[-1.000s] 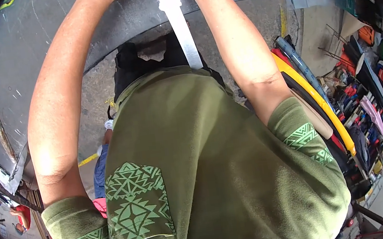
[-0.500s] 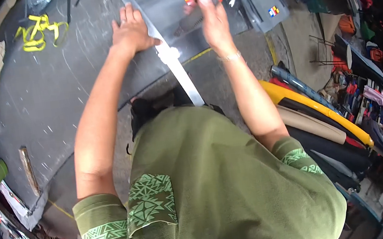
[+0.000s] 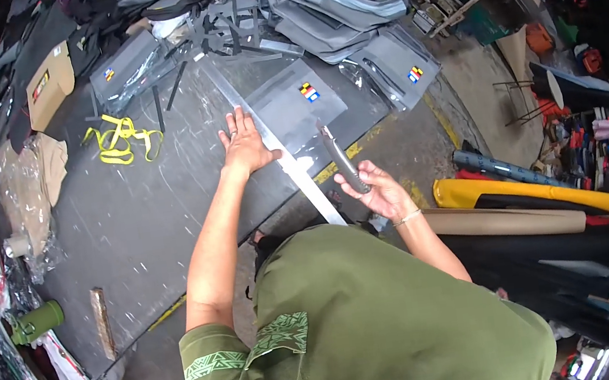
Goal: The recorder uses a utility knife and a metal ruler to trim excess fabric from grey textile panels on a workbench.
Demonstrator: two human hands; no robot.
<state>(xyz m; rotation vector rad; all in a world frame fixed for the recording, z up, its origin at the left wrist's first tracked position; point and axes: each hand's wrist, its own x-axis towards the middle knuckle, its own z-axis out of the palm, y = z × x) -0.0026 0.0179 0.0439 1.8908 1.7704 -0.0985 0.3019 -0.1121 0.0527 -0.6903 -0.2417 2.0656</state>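
My left hand (image 3: 245,150) lies with its fingers spread, pressing a long metal ruler (image 3: 306,182) onto the dark worktable (image 3: 133,235). The ruler runs at a slant, its near end reaching past the table edge toward my body. A flat grey panel (image 3: 277,95) with a small coloured patch (image 3: 308,92) lies along the ruler's right side, with see-through sheet at its near part. My right hand (image 3: 382,193) is closed around the handle of a utility knife (image 3: 344,160). The knife points away from me, held to the right of the ruler and apart from it.
A second grey panel (image 3: 399,62) lies at the table's right corner. Grey bags (image 3: 342,4) are piled at the back. Yellow strips (image 3: 121,141), a brown stick (image 3: 102,324) and a green bottle (image 3: 36,323) lie to the left. Rolls of material, one yellow (image 3: 528,195), lie at right.
My right hand has drawn back toward me with the knife, from over the grey panel. My left hand stays on the ruler. The view now takes in more of the table's far side.
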